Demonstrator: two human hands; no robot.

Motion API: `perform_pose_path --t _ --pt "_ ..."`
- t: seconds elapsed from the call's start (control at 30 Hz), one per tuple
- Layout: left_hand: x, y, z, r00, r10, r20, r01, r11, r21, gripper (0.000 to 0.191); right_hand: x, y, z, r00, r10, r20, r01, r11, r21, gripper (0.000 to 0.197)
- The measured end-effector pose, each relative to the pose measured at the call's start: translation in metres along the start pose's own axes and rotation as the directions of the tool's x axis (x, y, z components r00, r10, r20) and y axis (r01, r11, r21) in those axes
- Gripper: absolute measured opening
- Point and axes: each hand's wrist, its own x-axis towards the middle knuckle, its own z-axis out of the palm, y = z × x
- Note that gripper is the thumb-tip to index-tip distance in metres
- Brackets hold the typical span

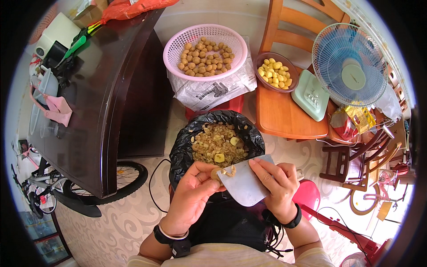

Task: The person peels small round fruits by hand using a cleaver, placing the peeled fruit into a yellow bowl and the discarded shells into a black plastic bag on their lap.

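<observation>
My left hand [195, 195] pinches a small brown potato [217, 174] between thumb and fingers. In my right hand [277, 187] is a wide cleaver [245, 183], its blade edge against the potato, with bits of peel on the blade's corner. Both hands are over the near rim of a bin lined with a black plastic bag [181, 147]. Peelings [213, 140] and a few yellow pieces lie in the bin. Beyond it, a pink perforated basket [170, 63] holds unpeeled small potatoes [201, 60]. A brown bowl [293, 80] of peeled yellow potatoes [273, 71] rests on a wooden chair.
Newspaper [213, 95] lies under the basket on a red stool. The wooden chair [287, 120] also bears the green base of an electric fan [350, 66]. A dark table [96, 83] stands at the left, with a bicycle wheel [133, 180] beside it. A red stool [307, 197] is at the right.
</observation>
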Motion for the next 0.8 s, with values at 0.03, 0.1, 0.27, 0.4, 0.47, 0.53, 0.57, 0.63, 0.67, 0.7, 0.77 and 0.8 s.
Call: perform_pose_path --t 0.03,0.1,0.27,0.4,0.47,0.53,0.57,0.63,0.67,0.7,0.77,0.8 --pt "-0.0005 0.0006 0.0007 1.000 -0.006 0.020 0.005 1.000 0.021 0.026 0.0001 0.0001 -0.0003 1.000 0.000 0.000 0.000 1.000 0.000 0.053" --pt "0.0000 0.0006 0.0013 0.999 -0.013 0.039 0.011 0.999 0.042 0.027 0.0007 -0.0001 -0.0019 1.000 -0.011 0.008 0.011 1.000 0.011 0.052" --pt "0.0023 -0.0025 -0.0009 0.996 0.092 -0.006 -0.091 0.993 0.077 0.033 0.0031 -0.0083 -0.0059 0.998 -0.050 0.025 0.050 0.999 0.022 0.049" --pt "0.0025 -0.0021 -0.0017 0.996 0.092 -0.004 -0.091 0.992 0.083 0.032 0.0016 -0.0076 -0.0052 0.998 -0.053 0.021 0.053 0.998 0.018 0.048" --pt "0.0019 -0.0021 -0.0023 0.996 0.092 -0.003 -0.091 0.991 0.098 0.031 0.0013 -0.0072 -0.0047 0.998 -0.051 0.022 0.050 0.999 0.022 0.048" --pt "0.0004 -0.0003 -0.0001 0.997 0.078 -0.007 -0.077 0.993 0.093 0.030 0.0007 -0.0056 -0.0037 0.999 -0.049 0.023 0.049 0.998 0.025 0.047" --pt "-0.0002 0.0003 0.0007 0.998 0.064 -0.010 -0.063 0.994 0.088 0.030 -0.0003 -0.0038 -0.0020 0.999 -0.041 0.012 0.040 0.999 0.021 0.048" --pt "-0.0011 -0.0003 0.0011 0.998 0.066 0.006 -0.066 0.991 0.119 0.029 -0.0008 -0.0018 -0.0021 0.999 -0.032 0.001 0.032 0.999 0.016 0.049" --pt "-0.0014 -0.0007 0.0014 0.998 0.066 0.023 -0.068 0.986 0.149 0.029 -0.0006 -0.0013 -0.0033 1.000 -0.023 0.011 0.023 1.000 0.020 0.049" --pt "-0.0008 -0.0012 0.0011 0.998 0.065 0.023 -0.068 0.986 0.149 0.029 -0.0005 -0.0012 -0.0041 1.000 -0.013 0.022 0.013 1.000 0.025 0.050" --pt "0.0008 -0.0028 0.0002 0.996 0.082 0.018 -0.083 0.989 0.120 0.030 -0.0007 -0.0033 -0.0061 0.999 -0.030 0.029 0.029 0.999 0.033 0.051" --pt "0.0012 -0.0028 -0.0005 0.996 0.082 0.019 -0.084 0.989 0.120 0.030 -0.0003 -0.0047 -0.0071 0.998 -0.049 0.036 0.047 0.998 0.041 0.051"
